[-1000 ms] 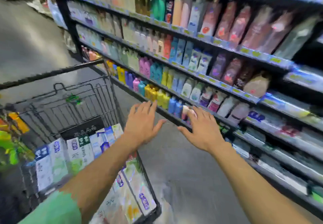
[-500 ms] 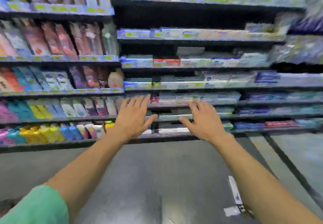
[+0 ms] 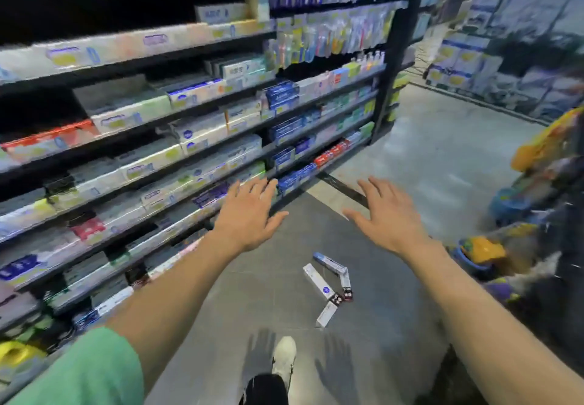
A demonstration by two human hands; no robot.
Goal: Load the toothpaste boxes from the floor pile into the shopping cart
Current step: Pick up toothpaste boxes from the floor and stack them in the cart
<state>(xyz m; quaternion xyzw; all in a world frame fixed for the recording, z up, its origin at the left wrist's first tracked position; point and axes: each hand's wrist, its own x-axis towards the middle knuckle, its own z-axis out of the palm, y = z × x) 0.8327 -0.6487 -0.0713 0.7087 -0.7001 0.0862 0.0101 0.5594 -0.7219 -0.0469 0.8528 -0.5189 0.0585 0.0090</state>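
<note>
The shelving eats up most of the view on your left, rows of boxed toothpaste stacked flat with their faces out toward the aisle, pretty blurry so don't ask me for brands. Grey tiled floor runs off to the right, and there's a smeared jumble of yellow and blue stuff at the right edge that I can't identify. No shopping cart in sight here, so I'd guess it's somewhere behind or beside you.

Both your arms are stretched out in front, palms down. Your left hand has fingers spread and straight, holding nothing, and your right hand is the same, splayed with an empty grip. Looks to me like you're lining up to reach down with both at once.

What you're after, the toothpaste boxes, is a small loose pile of three or four on the floor below and between your hands, lying flat and crossed over each other. Your white shoe is planted just short of them. Since they overlap at angles, scooping from both sides probably beats picking singles.
</note>
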